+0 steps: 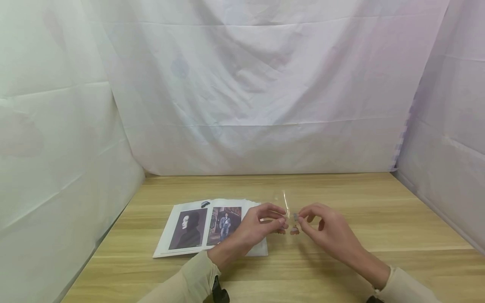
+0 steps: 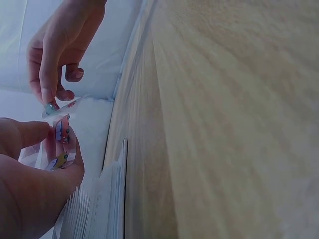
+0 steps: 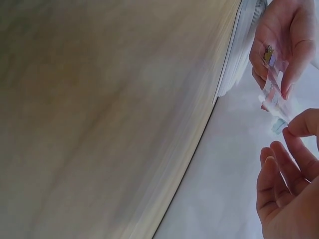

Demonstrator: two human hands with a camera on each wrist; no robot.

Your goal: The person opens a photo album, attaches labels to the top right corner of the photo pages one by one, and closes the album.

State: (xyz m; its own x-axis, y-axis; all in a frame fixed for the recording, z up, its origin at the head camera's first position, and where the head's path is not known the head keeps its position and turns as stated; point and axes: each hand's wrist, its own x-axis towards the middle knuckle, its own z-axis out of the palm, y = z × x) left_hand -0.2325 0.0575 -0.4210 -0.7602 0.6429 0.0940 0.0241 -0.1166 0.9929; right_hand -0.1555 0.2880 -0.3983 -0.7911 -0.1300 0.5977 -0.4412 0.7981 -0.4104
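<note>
A clear sheet of vehicle stickers [image 1: 286, 204] is held up above the table, between the two hands. My left hand [image 1: 255, 225] pinches it between thumb and fingers. In the left wrist view, a red vehicle sticker [image 2: 62, 129] and a yellow one [image 2: 61, 160] show on the sheet by the left fingers. My right hand [image 1: 333, 231] pinches a small bluish sticker [image 3: 279, 126] at the sheet's edge between thumb and index finger, the other fingers loosely bent. Whether this sticker is free of the sheet, I cannot tell.
An open photo album [image 1: 163, 249] lies left of the hands on the wooden table [image 1: 303, 282], partly covered by the left hand. Its pages show a dark portrait and a standing person. A small dark car sticker [image 1: 205, 204] sits atop the left page. White cloth [image 1: 265, 84] surrounds the table.
</note>
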